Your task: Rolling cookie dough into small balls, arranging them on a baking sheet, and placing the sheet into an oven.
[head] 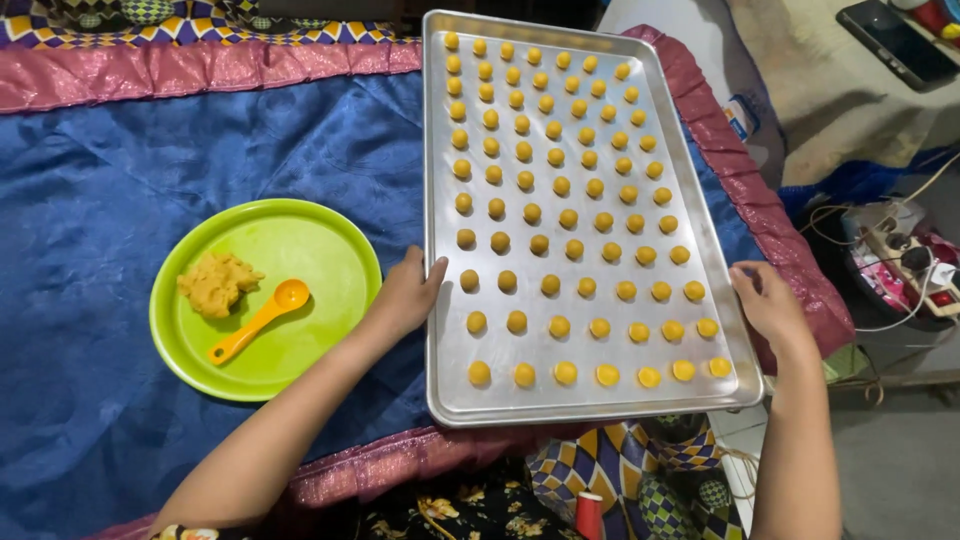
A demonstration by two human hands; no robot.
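— What are the hands on?

— A long rectangular metal baking tray. The left hand grips its left rim near the nearer end, thumb hooked over the edge onto the tray floor, fingers curled under. The right hand clasps the right rim at about the same height, fingers wrapped around the lip.

— Where does the tray sit?

— On a shiny blue cloth with a pink border. Its right side runs along the cloth's pink right edge, and its near end overhangs the near border.

— Which way does it run?

— Its long axis points away from the person, tilted a little to the left at the far end; the short ends are near and far.

— What is in it?

— Small yellow dough balls, spaced apart in rows of seven. I count twelve rows, so about eighty-four, though the far ones are small to tell.

— And beside it?

— Left of the tray, just apart from the left hand, one round green plate. It holds one lump of yellow dough and one orange scoop, handle toward the near left.

— The room?

— To the right, pale floor, a power strip with tangled cords, and a dark phone at the top corner. A patterned fabric shows below the tray.
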